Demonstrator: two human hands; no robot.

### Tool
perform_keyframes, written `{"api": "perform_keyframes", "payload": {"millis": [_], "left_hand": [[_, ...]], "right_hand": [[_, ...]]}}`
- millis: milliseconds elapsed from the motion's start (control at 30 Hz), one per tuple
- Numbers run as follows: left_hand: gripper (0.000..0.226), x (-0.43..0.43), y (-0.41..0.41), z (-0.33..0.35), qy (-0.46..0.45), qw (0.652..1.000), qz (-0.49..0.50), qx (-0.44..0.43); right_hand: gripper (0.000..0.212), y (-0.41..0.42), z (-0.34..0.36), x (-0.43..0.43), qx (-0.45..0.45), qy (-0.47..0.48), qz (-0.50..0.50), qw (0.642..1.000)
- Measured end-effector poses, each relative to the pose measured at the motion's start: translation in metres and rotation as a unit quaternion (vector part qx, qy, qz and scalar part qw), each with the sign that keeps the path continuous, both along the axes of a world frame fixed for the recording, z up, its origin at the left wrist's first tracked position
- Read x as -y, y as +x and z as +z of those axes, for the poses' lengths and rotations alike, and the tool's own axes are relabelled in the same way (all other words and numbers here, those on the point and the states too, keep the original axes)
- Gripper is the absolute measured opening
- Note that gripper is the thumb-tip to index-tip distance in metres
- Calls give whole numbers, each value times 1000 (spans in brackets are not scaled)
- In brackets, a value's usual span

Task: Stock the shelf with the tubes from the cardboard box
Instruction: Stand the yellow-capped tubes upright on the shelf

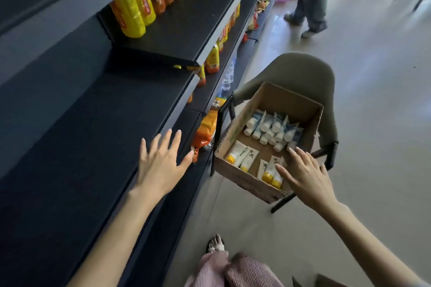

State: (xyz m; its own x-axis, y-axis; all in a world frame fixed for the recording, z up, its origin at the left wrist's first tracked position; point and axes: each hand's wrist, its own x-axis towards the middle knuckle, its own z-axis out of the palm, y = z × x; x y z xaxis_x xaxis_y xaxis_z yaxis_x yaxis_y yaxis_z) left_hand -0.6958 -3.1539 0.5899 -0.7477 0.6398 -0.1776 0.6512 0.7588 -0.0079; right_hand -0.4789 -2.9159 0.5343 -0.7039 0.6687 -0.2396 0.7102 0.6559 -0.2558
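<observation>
Left hand (161, 165): fingers spread, empty, above dark shelf (93, 135).
Right hand (305, 175): fingers spread, empty, over 5 o'clock corner of cardboard box (245, 178).
Box position: on grey chair (303, 70), 3 o'clock of shelf.
Yellow-capped tubes (242, 158): box floor, 6 o'clock side.
White-capped tubes (270, 128): heaped, 12 o'clock side.

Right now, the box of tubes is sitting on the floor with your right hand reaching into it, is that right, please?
Not quite: the head view shows the box resting on a chair instead. It does hold tubes, and the right hand reaches into it.
</observation>
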Motion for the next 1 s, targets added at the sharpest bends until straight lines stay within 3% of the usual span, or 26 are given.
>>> {"api": "perform_keyframes", "payload": {"millis": [233, 600, 733, 1000], "left_hand": [[70, -41, -21, -34, 11, 997, -68, 45], [70, -123, -40, -96, 15, 989, -108, 104], [80, -145, -38, -125, -14, 984, -117, 136], [74, -162, -35, -169, -17, 976, -134, 171]], "right_hand": [[73, 3, -46, 5, 5, -60, -102, 993], [67, -28, -111, -34, -38, -143, -164, 975], [69, -47, -148, -46, -23, -185, -193, 963], [73, -67, -215, -61, 57, -249, -235, 938]]}}
